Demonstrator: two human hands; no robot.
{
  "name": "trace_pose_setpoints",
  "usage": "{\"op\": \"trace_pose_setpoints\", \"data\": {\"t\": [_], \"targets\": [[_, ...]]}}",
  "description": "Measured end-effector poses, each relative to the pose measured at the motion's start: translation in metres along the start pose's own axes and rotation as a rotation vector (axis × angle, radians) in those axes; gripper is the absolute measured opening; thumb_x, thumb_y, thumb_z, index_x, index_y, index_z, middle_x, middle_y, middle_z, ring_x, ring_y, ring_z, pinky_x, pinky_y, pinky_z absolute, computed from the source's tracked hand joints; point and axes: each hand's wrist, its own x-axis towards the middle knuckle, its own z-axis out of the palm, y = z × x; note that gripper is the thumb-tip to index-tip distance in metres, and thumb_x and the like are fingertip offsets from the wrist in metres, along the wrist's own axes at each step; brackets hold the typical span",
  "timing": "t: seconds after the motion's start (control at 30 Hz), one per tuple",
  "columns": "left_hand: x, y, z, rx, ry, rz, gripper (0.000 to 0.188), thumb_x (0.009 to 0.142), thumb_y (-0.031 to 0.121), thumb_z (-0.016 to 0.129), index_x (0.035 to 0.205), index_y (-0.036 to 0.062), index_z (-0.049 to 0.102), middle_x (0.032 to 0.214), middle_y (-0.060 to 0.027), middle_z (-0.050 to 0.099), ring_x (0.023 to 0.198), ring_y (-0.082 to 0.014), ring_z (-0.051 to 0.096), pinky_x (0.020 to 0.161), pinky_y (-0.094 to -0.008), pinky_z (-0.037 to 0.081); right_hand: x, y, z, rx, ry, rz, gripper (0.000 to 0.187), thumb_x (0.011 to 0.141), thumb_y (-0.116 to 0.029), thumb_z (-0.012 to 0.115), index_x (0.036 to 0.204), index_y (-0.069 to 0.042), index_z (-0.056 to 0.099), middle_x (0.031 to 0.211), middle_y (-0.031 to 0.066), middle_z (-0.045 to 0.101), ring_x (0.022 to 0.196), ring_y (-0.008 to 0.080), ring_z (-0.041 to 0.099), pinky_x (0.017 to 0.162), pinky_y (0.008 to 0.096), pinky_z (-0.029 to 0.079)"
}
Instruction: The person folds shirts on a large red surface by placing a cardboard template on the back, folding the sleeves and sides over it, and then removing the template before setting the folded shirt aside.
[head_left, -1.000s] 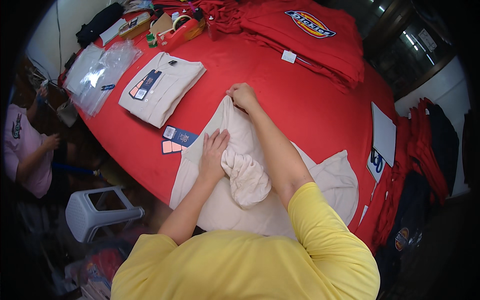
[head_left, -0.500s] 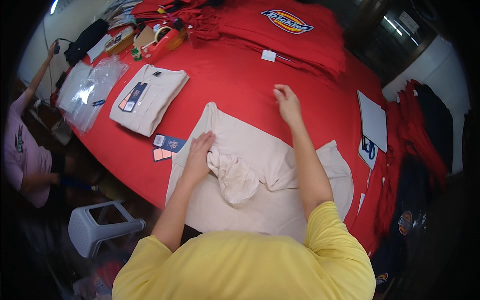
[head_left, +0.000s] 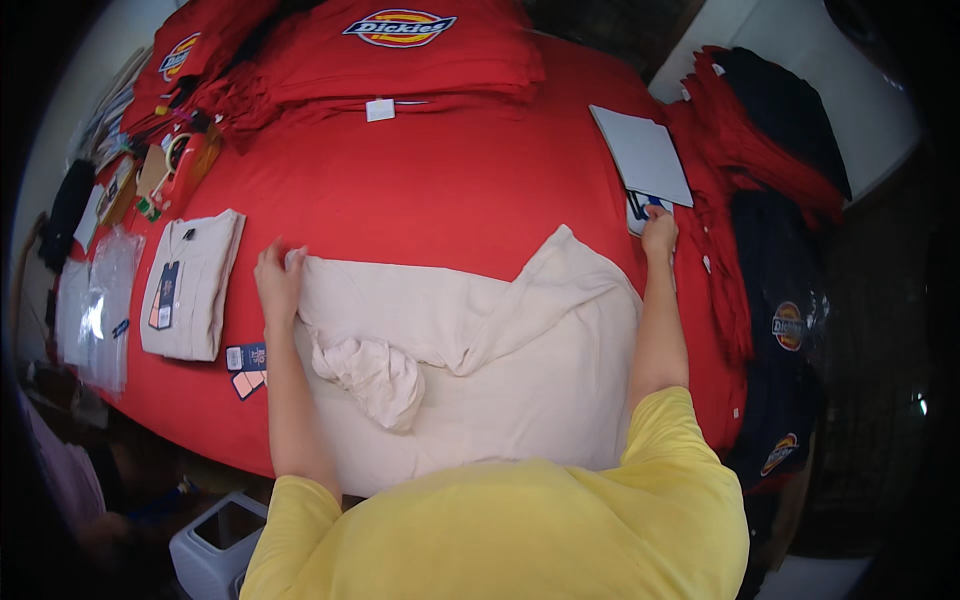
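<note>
A beige garment (head_left: pixel 520 400) is spread over the red-covered table in front of me, with a crumpled bunch of its cloth (head_left: pixel 372 378) on the left side. My left hand (head_left: pixel 279 285) is at its upper left corner, fingers curved and apart from the thumb, which is right beside the cloth edge. Out to the right, my right hand (head_left: pixel 658 235) closes on the handle of blue-handled scissors (head_left: pixel 652 203). A pale board (head_left: pixel 642 152) partly covers them, so the blades are hidden.
A folded beige shirt (head_left: pixel 195 290) with a dark tag lies at left, near loose tags (head_left: pixel 247 368) and clear plastic bags (head_left: pixel 100 310). Red garments (head_left: pixel 400 75) are stacked at the far side; red and dark clothes (head_left: pixel 770 130) line the right. A grey stool (head_left: pixel 215 545) stands lower left.
My right hand has gone from above the garment to the scissors at right. My left hand has shifted from on the cloth to its upper left corner. The view has turned right.
</note>
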Motion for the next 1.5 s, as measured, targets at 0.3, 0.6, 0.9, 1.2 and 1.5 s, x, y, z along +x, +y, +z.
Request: {"op": "trace_pose_setpoints", "data": {"t": [0.3, 0.6, 0.9, 1.2, 1.5], "targets": [[-0.006, -0.005, 0.012, -0.125, 0.052, 0.001, 0.038, 0.077, 0.016, 0.072, 0.112, 0.0032, 0.064, 0.108, -0.0138, 0.061, 0.106, -0.0317, 0.054, 0.094, -0.039, 0.043, 0.013, -0.023, 0.014, -0.555, -0.175, -0.131, 0.037, 0.083, -0.03, 0.068, 0.116, -0.015, 0.066, 0.114, 0.0085, 0.064, 0.109, 0.0318, 0.054, 0.089, 0.0512, 0.044], [0.002, -0.012, 0.001, -0.209, 0.062, -0.031, 0.028, 0.078, 0.016, 0.069, 0.102, 0.0008, 0.068, 0.091, -0.0118, 0.062, 0.088, -0.0248, 0.059, 0.081, -0.0352, 0.047, -0.012, -0.099, 0.023, 0.225, -0.469, -0.072, 0.018, 0.089, -0.012, 0.058, 0.094, 0.003, 0.065, 0.077, 0.0126, 0.066, 0.076, 0.023, 0.068, 0.069, 0.0361, 0.054], [0.002, -0.007, 0.01, -0.168, 0.124, -0.095, 0.013, 0.078, 0.011, 0.068, 0.086, 0.0016, 0.066, 0.086, -0.0101, 0.062, 0.082, -0.0253, 0.06, 0.076, -0.0369, 0.048, -0.202, -0.413, 0.059, 1.26, -1.225, 0.013, 0.043, 0.093, -0.016, 0.061, 0.129, 0.001, 0.045, 0.09, 0.0059, 0.061, 0.07, 0.0082, 0.054, 0.061, 0.0233, 0.045], [0.006, -0.009, -0.006, -0.568, 0.006, -0.374, 0.015, 0.082, 0.013, 0.067, 0.086, -0.0019, 0.066, 0.076, -0.0098, 0.067, 0.071, -0.017, 0.062, 0.066, -0.0312, 0.048, -0.261, -0.44, 0.065, 1.009, -1.108, -0.081, 0.034, 0.089, -0.005, 0.061, 0.118, 0.004, 0.046, 0.087, 0.0091, 0.063, 0.062, 0.0103, 0.061, 0.05, 0.0225, 0.048], [0.009, -0.029, -0.004, -0.712, -0.055, -0.315, 0.024, 0.088, 0.019, 0.065, 0.093, -0.0047, 0.066, 0.082, -0.0158, 0.07, 0.075, -0.0209, 0.067, 0.069, -0.033, 0.051, -0.247, -0.444, 0.067, 0.78, -1.186, -0.19, 0.029, 0.084, -0.003, 0.065, 0.109, 0.002, 0.051, 0.085, 0.0088, 0.066, 0.068, 0.0121, 0.067, 0.042, 0.024, 0.046]]}}
